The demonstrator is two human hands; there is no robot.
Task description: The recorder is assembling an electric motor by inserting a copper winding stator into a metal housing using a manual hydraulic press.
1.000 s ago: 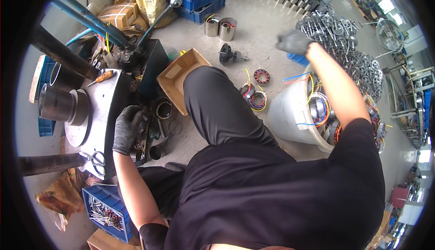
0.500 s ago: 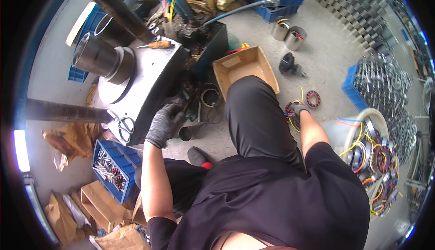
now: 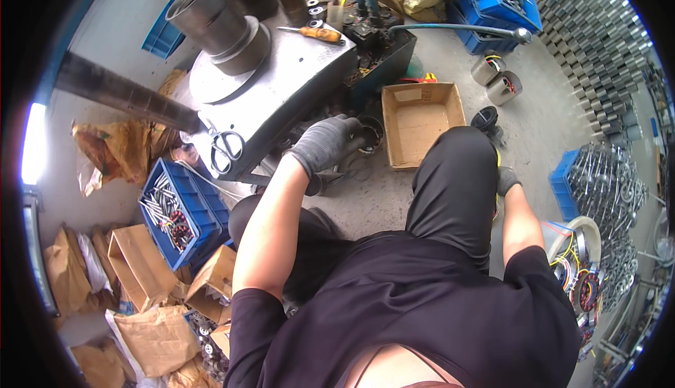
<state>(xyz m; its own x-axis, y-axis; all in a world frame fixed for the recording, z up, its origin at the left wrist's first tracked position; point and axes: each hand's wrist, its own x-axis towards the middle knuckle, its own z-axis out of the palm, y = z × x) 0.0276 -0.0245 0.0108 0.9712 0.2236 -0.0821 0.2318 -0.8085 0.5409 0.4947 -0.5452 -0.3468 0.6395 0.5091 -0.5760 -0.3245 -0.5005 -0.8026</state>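
So far, two steel housings (image 3: 503,89) on the floor (image 3: 450,57) have coloured wires inside, while several wired stators (image 3: 585,291) sit in the white bucket (image 3: 598,240), outside any housing. The left hand (image 3: 327,145), gloved, is loosely curled and released, with nothing seen in it; it hangs just beside an open-ended steel cylinder (image 3: 378,137), near the metal surface (image 3: 295,64). The gloved right hand (image 3: 508,179) is past the knee (image 3: 464,149), near a yellow wire (image 3: 499,157); its grip is mostly hidden, so whether it grasps anything cannot be told.
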